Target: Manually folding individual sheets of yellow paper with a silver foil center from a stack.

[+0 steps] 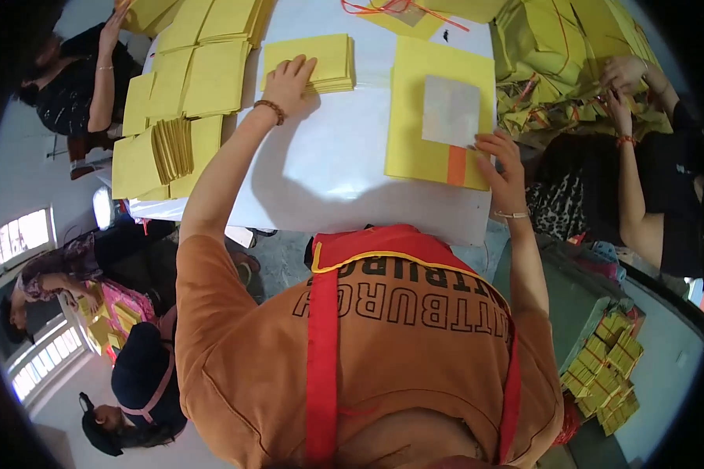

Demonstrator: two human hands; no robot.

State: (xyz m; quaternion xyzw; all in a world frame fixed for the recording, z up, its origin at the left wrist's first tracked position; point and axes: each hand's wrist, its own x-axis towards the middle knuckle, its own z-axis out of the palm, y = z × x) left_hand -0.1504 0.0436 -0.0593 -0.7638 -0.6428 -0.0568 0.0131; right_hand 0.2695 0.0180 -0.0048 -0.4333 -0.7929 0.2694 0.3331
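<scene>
Bright, even daylight; soft arm shadow on the white table (328, 168); strong fisheye bending and dark vignette at the rim.

Small paper stack (311, 62) at tabletop (321, 156) far-left under left hand (289, 80), large sheet (440, 109) at right edge under right hand (502, 168).
</scene>
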